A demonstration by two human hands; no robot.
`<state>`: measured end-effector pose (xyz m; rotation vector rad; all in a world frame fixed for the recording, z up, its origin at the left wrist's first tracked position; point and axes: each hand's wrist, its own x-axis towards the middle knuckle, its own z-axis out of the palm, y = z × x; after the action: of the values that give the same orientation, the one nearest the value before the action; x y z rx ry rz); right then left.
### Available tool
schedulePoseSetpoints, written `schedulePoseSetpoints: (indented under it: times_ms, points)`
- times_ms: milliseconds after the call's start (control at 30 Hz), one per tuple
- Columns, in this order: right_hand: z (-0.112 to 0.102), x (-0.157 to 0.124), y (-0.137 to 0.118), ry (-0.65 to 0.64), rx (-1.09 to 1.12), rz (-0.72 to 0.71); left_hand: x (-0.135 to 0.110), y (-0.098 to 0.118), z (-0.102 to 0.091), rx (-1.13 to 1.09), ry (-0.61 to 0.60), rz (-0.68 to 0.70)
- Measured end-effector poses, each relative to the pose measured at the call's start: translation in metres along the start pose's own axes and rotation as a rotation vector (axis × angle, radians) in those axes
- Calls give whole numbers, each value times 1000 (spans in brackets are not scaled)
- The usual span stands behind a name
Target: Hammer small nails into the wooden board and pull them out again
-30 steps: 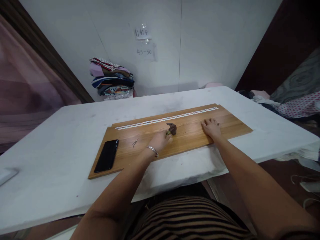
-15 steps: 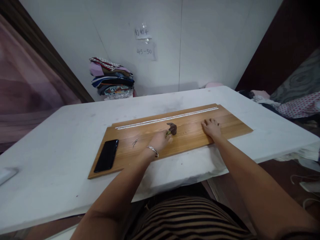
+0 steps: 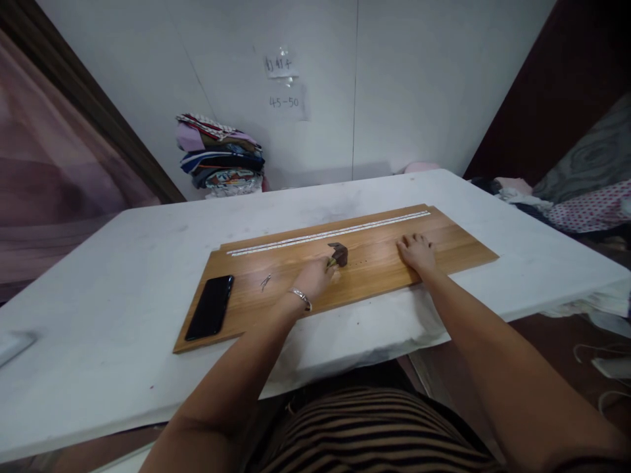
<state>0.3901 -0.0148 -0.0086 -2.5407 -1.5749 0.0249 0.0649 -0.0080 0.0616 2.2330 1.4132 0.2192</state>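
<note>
My left hand [image 3: 315, 278], with a silver bracelet at the wrist, is closed round the handle of a claw hammer [image 3: 338, 254]. The hammer's dark head is low over a wooden board [image 3: 374, 253], close to a short row of small nails [image 3: 358, 263]; whether it touches one I cannot tell. My right hand [image 3: 418, 253] lies on the board to the right of the row, fingers spread and holding nothing. A little pile of loose nails [image 3: 266, 282] lies left of my left hand.
A black phone [image 3: 210, 307] rests on the board's left end. Two white strips [image 3: 330, 233] run along its far side. The board lies on a white table [image 3: 118, 289]. Folded clothes [image 3: 221, 154] are stacked against the wall, behind the table's far edge.
Almost nothing differs. The hammer and my left hand are nearly where they were, and my right hand stays on the board.
</note>
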Motion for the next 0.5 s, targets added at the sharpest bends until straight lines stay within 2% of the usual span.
schedulePoseSetpoints:
  times_ms: [200, 500]
  points:
    - [-1, -1, -1, 10, 1, 0, -5, 6, -8, 37, -1, -32]
    - [-1, 0, 0, 1, 7, 0, -2, 6, -7, 41, -22, -27]
